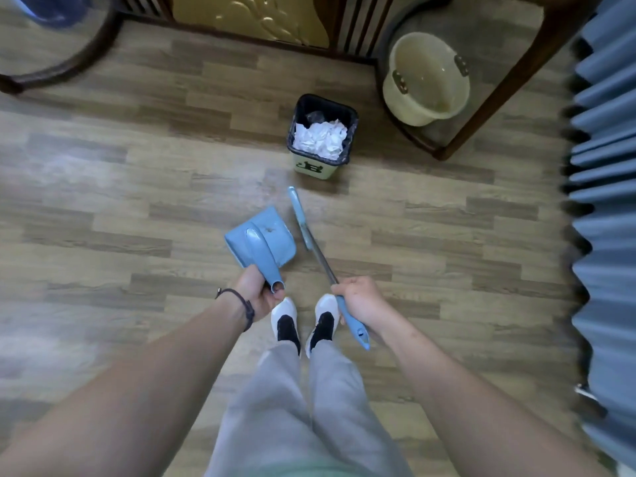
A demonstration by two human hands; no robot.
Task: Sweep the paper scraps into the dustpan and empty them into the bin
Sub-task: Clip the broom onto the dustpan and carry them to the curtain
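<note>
Head view: left hand [258,295] grips the blue dustpan [260,241] by its handle, right hand [358,300] clenches the brush [311,241] handle. Crumpled paper scraps [320,138] fill the bin [320,134] just beyond.

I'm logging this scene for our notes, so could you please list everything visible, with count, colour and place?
bin: one, pale green with black liner, floor ahead
paper: crumpled white heap, inside bin
dustpan: one, blue, held above floor, left of brush
brush: one, blue with metal shaft, held pointing toward bin
bucket: one, cream, tilted under wooden furniture, far right
curtain: blue, pleated, right edge
floor: wood-look planks
shoes: two, white and black, bottom centre
left hand: grips dustpan handle
right hand: grips brush handle
</note>
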